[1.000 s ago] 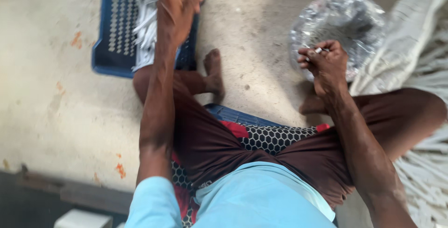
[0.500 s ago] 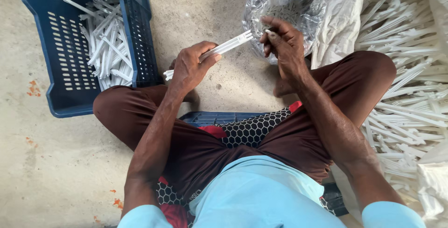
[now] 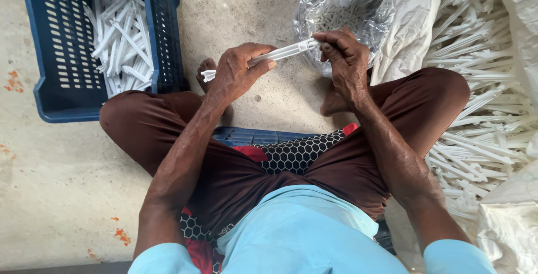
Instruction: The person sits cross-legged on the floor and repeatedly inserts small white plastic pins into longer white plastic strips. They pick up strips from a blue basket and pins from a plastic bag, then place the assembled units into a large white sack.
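In the head view, a person sits cross-legged on a gray floor [image 3: 50, 195] and looks down at both hands. The left hand [image 3: 238, 72] is closed around a long white plastic strip [image 3: 280, 54]. Its fingers wrap over the strip near the strip's left half, and a short bit of the strip sticks out past the hand toward 8 o'clock. The right hand [image 3: 344, 58] pinches the other end of the same strip with its fingertips pressed together on it. The strip lies almost flat between the two hands, tilted a little up toward 2 o'clock. It sits above the middle of the picture, in the air over the floor.

At 12 o'clock from the right hand, and just behind it, is a clear plastic bag [image 3: 344, 2] with small white bits inside. I cannot tell what the bits are.

At 10 o'clock from the left hand is a blue crate [image 3: 53, 55] with holes in its walls. Many white strips [image 3: 120, 33] lie jumbled inside it.

At 3 o'clock from the right hand is a big pile of white pieces [image 3: 482, 106] on a white sack [image 3: 412, 16]. The pile is near the person's right knee.

The person sits on a seat with a black net cover [image 3: 297, 153].
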